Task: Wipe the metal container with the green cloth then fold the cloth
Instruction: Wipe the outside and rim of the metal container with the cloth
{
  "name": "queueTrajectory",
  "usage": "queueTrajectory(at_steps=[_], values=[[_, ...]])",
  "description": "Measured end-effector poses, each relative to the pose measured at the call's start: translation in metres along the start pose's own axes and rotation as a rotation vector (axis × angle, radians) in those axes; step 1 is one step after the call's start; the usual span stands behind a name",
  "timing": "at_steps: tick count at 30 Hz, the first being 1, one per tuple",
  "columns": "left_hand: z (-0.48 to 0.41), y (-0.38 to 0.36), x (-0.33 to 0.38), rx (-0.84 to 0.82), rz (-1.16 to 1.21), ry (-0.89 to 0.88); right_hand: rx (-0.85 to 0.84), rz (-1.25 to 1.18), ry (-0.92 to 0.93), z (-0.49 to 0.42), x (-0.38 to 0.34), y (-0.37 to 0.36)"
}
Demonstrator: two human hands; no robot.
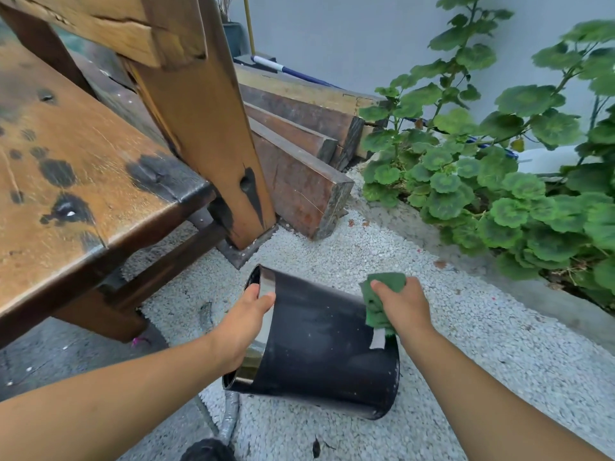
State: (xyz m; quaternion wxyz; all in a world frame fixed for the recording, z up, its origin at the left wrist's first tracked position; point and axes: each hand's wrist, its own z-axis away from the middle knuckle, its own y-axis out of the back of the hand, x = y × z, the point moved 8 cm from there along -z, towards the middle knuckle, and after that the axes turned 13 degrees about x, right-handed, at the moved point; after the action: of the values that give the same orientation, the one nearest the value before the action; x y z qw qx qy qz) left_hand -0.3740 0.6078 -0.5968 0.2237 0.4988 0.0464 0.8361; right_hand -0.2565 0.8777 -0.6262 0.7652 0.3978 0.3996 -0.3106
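Left hand (244,322) is gripping the metal container (319,354), mouth pointing left; right hand (402,307) is clutching the green cloth (387,281), tag (377,339) unreadable.

A single wide-angle view is taken from the person's head, faced forward and steeply down. The left hand (244,314), the right hand (404,306) with the green cloth (374,314), and the metal container (319,354) are viewed from close above, low in the frame, forearms cut by the bottom edge. The gravel (482,344) is seen beneath (uprights are leaned by the wide lens); the wooden bench (66,161) is cropped at left, the wall (349,34) reached at top.
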Motion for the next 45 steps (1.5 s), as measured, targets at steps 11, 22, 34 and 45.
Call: queueTrajectory(at_steps=[11, 22, 34, 45], values=[[0.018, -0.039, 0.012, -0.031, 0.093, 0.000, -0.251, 0.194, 0.387, 0.103, -0.074, -0.089], [0.010, -0.027, 0.009, -0.011, -0.035, -0.014, -0.135, 0.419, 0.530, 0.077, -0.055, -0.077], [-0.002, -0.010, -0.004, -0.017, -0.038, 0.025, -0.011, 0.616, 0.473, 0.018, -0.002, -0.039], [0.004, -0.002, -0.011, 0.002, -0.027, 0.071, 0.000, 0.565, 0.349, 0.005, 0.013, -0.011]])
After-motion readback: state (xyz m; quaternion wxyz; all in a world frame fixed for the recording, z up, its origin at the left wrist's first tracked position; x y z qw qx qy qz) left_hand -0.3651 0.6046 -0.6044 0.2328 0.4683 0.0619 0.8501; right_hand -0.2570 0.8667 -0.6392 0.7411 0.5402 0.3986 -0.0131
